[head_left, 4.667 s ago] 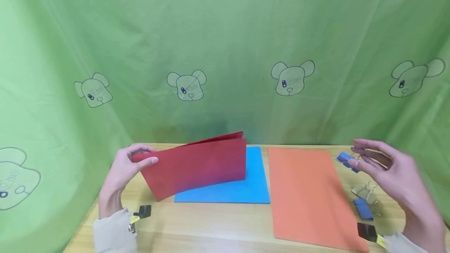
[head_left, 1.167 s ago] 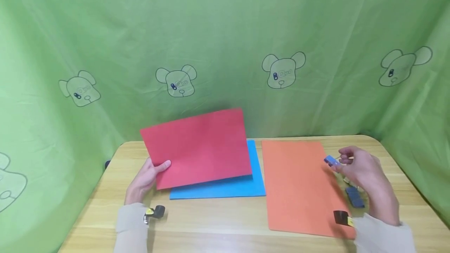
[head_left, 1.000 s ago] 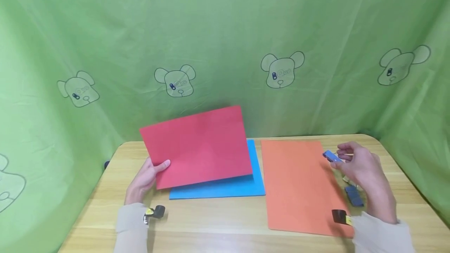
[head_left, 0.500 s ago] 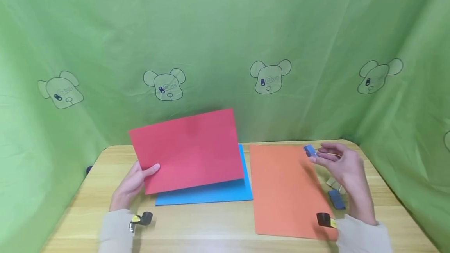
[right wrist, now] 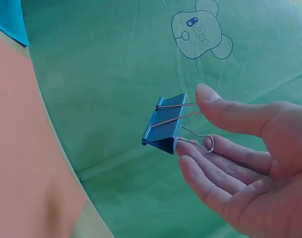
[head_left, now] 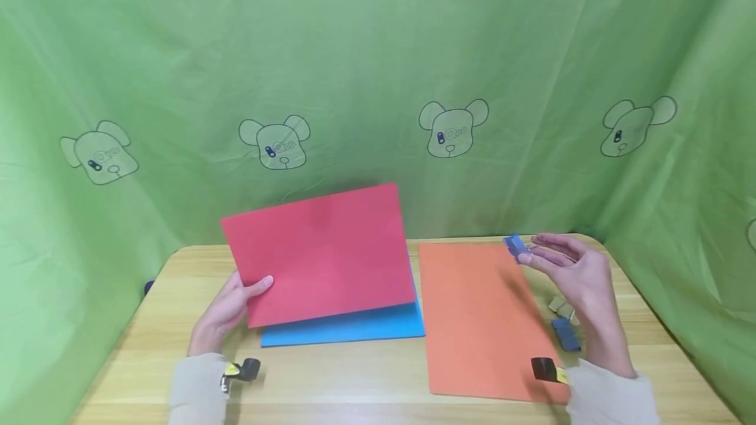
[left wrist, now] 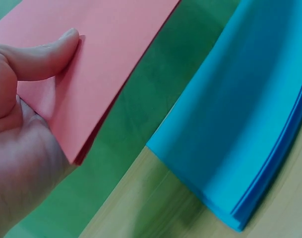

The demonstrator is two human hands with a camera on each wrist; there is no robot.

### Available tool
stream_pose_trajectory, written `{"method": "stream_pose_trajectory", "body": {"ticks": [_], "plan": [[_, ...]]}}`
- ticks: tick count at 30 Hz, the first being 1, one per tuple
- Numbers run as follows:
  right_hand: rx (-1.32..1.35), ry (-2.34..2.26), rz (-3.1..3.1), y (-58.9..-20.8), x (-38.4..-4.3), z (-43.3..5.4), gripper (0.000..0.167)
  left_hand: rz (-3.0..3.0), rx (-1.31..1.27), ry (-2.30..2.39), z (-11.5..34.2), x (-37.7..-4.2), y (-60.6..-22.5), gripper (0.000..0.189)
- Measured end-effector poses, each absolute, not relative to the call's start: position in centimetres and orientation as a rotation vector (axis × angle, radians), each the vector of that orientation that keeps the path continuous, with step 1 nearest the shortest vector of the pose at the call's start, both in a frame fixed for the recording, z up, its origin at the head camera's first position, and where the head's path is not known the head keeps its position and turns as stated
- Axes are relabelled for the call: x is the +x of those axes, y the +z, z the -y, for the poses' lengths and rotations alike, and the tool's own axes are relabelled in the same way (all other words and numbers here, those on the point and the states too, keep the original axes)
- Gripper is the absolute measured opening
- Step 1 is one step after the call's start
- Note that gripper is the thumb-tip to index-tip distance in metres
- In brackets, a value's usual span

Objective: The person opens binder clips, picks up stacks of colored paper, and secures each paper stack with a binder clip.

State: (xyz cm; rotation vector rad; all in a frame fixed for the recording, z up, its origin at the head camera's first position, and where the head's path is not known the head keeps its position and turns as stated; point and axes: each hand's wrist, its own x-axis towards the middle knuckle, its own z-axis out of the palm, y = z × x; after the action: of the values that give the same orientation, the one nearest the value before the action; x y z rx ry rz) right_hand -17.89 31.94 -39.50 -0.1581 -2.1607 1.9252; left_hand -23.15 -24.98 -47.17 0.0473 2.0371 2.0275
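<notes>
My left hand holds the red paper at its lower left, thumb on the face. In the left wrist view the paper's edge shows more than one layer. It tilts up above the blue paper, whose layered edge shows in the left wrist view. My right hand pinches a blue binder clip by its wire handles, raised near the far right corner of the orange paper. In the right wrist view the handles of this clip stand apart, between thumb and fingers.
Another blue binder clip and a pale clip lie right of the orange paper, close to my right forearm. The wooden table is backed by a green curtain with bear-head drawings.
Since the earliest frame, the red paper has tilted to face me and my left hand has moved down its side. My right hand has carried the clip left and turned it. The view has shifted.
</notes>
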Motion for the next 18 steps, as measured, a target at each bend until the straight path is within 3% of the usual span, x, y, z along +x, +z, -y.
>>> {"method": "stream_pose_trajectory", "body": {"ticks": [7,18], "plan": [[-0.015,2.102,1.865,-39.81,-18.21,-31.73,0.038,-2.038,0.032,2.027,24.61,-23.28,-47.28,0.055],[-0.109,1.902,1.927,-39.83,-18.68,-31.13,0.03,-2.032,0.045,2.028,24.4,-23.4,-47.32,0.054]]}}
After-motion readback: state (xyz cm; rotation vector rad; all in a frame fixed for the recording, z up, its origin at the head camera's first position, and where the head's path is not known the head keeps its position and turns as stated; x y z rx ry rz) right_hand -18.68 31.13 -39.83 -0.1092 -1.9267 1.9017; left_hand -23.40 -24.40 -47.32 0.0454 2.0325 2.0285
